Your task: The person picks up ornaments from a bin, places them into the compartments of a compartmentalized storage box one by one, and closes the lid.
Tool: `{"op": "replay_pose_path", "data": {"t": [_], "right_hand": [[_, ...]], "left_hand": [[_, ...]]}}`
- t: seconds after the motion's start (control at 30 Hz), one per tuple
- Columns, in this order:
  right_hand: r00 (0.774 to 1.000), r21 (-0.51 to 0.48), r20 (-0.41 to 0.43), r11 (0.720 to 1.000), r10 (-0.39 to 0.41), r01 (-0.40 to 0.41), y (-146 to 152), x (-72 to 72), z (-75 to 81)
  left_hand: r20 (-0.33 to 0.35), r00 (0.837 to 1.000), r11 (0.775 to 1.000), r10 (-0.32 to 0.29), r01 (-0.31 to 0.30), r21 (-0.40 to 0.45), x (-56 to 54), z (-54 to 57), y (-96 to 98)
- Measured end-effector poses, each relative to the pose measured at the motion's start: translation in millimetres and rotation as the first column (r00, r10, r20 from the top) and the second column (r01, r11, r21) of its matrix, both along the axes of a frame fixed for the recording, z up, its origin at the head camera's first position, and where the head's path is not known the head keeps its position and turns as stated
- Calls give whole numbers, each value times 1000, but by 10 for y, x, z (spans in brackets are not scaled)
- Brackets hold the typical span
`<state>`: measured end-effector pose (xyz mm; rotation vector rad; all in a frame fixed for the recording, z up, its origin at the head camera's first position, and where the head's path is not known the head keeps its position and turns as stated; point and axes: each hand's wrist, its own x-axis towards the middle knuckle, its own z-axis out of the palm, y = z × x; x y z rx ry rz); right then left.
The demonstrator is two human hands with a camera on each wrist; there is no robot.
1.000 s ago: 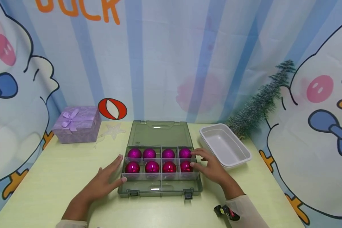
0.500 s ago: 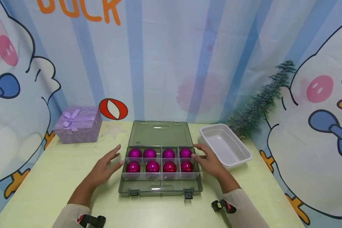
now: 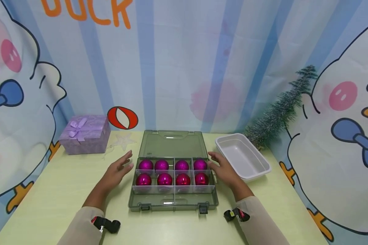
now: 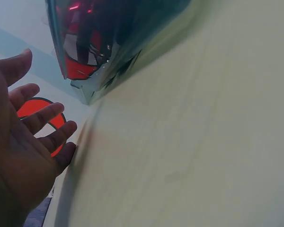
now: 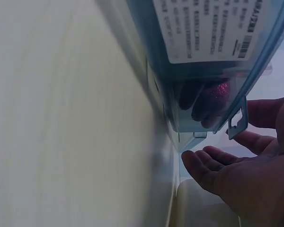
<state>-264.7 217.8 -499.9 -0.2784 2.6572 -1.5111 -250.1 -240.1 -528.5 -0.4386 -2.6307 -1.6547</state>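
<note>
An open green-tinted compartment box [image 3: 171, 144] lies on the table with its lid folded back. Two rows of Christmas baubles [image 3: 183, 179] fill its dividers, glittery magenta behind, shiny magenta to red in front. The front compartments hold no baubles. My left hand [image 3: 115, 173] hovers left of the box, fingers spread and holding nothing; the left wrist view shows the palm [image 4: 23, 156] apart from it. At the box's right edge is my right hand [image 3: 225, 172], fingers loosely bent around nothing. Whether its fingertips touch the side cannot be told; in the right wrist view a side latch [image 5: 239, 124] is close to the thumb.
A white plastic tray [image 3: 242, 158] sits right of the box, a small artificial fir tree [image 3: 276, 112] behind it. At the back left are a purple gift box [image 3: 86, 136] and a pale star ornament [image 3: 123, 140]. A printed curtain [image 3: 178, 68] closes off the back.
My left hand has drawn away from the box's left edge and moved back. The right hand has pulled off the right-hand baubles to the box's right edge. The baubles stay put.
</note>
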Motion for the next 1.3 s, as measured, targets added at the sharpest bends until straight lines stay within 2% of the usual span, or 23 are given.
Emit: {"op": "replay_pose_path", "data": {"t": [0.2, 0.43, 0.57, 0.7, 1.07, 1.3], "right_hand": [[1000, -6, -14, 1000, 4, -4, -40, -74, -54], [1000, -31, -4, 1000, 2, -2, -106, -136, -88], [1000, -16, 7, 1000, -11, 11, -114, -164, -103], [1000, 1, 10, 1000, -19, 19, -119, -170, -108], [999, -3, 18, 1000, -27, 27, -143, -167, -102], [997, -30, 64, 999, -38, 40, -137, -163, -90]], "left_hand": [[10, 1000, 1000, 19, -19, 9, -106, -54, 80], [-36, 999, 1000, 19, -20, -21, -232, -123, 155], [-10, 1000, 999, 28, -29, -39, -279, -125, 198], [19, 999, 999, 29, -28, -43, -298, -126, 219], [-4, 1000, 999, 17, -17, -37, -316, -112, 219], [39, 999, 998, 12, -9, -59, -330, -87, 235]]}}
